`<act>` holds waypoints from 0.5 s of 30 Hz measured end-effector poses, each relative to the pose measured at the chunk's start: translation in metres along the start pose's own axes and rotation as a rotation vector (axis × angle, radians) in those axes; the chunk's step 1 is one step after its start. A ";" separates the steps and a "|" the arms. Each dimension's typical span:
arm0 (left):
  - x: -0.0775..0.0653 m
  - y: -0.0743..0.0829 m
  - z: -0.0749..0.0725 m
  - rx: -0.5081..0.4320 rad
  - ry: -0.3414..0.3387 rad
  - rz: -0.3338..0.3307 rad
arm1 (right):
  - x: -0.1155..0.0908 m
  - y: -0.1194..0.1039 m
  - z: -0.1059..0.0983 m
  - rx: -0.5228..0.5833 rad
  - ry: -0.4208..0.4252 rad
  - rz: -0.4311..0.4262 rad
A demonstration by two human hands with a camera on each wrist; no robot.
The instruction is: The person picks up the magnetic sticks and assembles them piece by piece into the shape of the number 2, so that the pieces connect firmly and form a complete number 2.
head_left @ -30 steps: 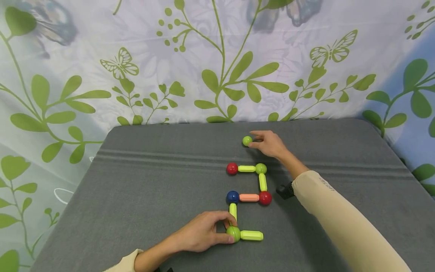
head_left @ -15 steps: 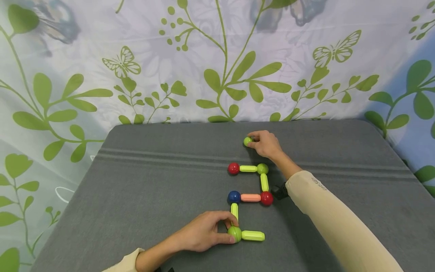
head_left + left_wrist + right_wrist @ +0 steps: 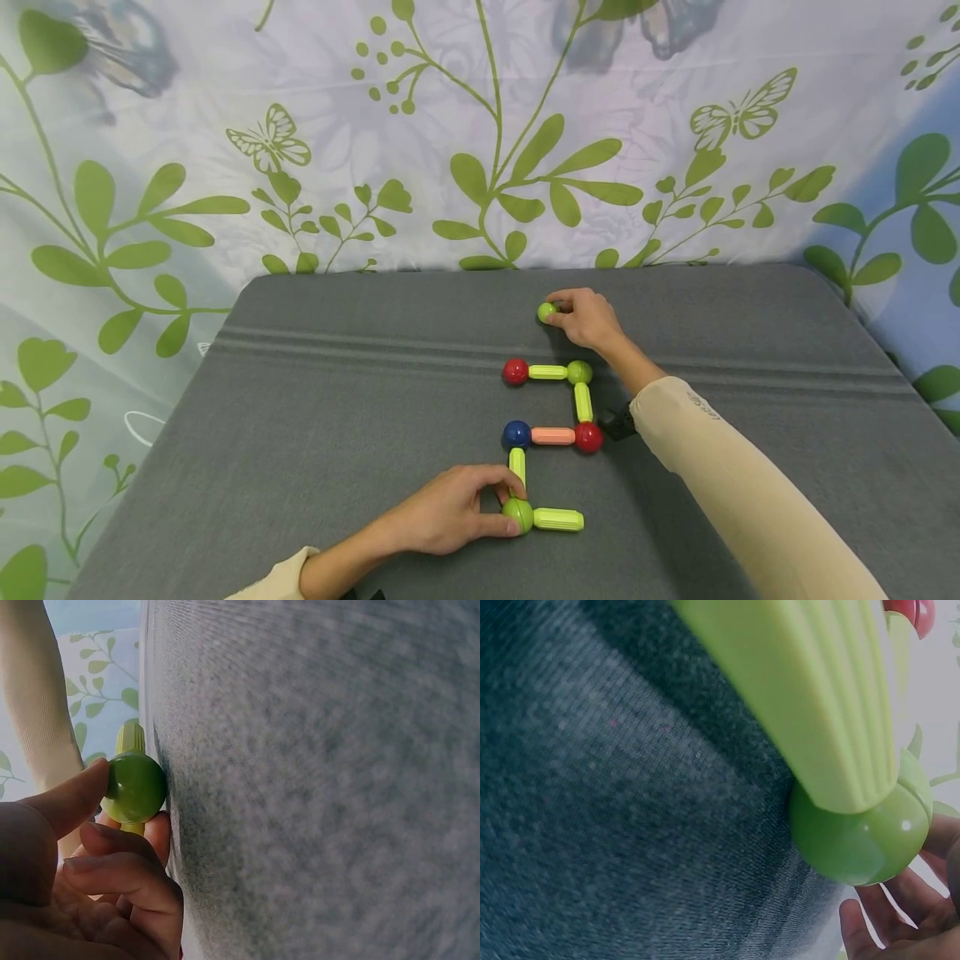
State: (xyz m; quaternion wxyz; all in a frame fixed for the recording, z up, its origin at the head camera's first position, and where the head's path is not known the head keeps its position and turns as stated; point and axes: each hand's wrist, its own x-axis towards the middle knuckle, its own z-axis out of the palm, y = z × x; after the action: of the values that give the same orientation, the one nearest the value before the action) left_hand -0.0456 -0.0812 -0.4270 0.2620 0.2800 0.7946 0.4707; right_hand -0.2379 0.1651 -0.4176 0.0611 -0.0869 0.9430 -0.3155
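My left hand [image 3: 457, 510] pinches a green ball [image 3: 518, 517] between thumb and fingers at the near end of a zigzag of magnetic balls and sticks. In the left wrist view the same green ball [image 3: 136, 786] sits at my thumb tip. A yellow-green stick [image 3: 558, 520] points right from it, its far end free; another [image 3: 517, 472] leads to a blue ball [image 3: 517, 434]. At the back, my right hand [image 3: 588, 318] pinches a loose green ball [image 3: 547, 312], which its wrist view does not show. That view shows the zigzag's upper green ball [image 3: 862, 836] before my fingers.
An orange stick [image 3: 553, 436] joins the blue ball to a red ball [image 3: 588, 437]. A yellow-green stick [image 3: 583, 403] continues to the upper green ball, and another [image 3: 548, 372] to a second red ball [image 3: 516, 372]. A patterned cloth [image 3: 420, 142] hangs behind the grey table [image 3: 360, 375].
My right thumb and fingers have closed round the loose green ball, the arm shifting slightly left. My left hand keeps its hold on the near ball. The head view has shifted slightly.
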 end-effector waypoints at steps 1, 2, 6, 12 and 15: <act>0.000 0.000 0.000 -0.001 -0.001 0.000 | 0.000 0.000 0.000 0.000 -0.001 -0.002; 0.000 0.000 0.000 -0.003 -0.002 0.000 | -0.001 0.000 0.000 0.000 -0.002 -0.004; 0.001 0.000 0.001 -0.013 -0.007 0.000 | -0.003 0.002 -0.003 0.007 -0.002 -0.013; 0.001 0.000 0.001 -0.002 0.000 -0.002 | -0.007 0.002 -0.009 0.005 0.002 -0.050; 0.001 0.000 0.000 0.006 0.002 -0.011 | -0.011 0.000 -0.013 0.009 0.004 -0.076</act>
State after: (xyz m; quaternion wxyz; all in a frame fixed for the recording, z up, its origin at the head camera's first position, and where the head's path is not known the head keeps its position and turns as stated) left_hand -0.0464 -0.0800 -0.4270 0.2631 0.2760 0.7977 0.4673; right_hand -0.2289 0.1748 -0.4067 0.0475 -0.1216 0.9377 -0.3220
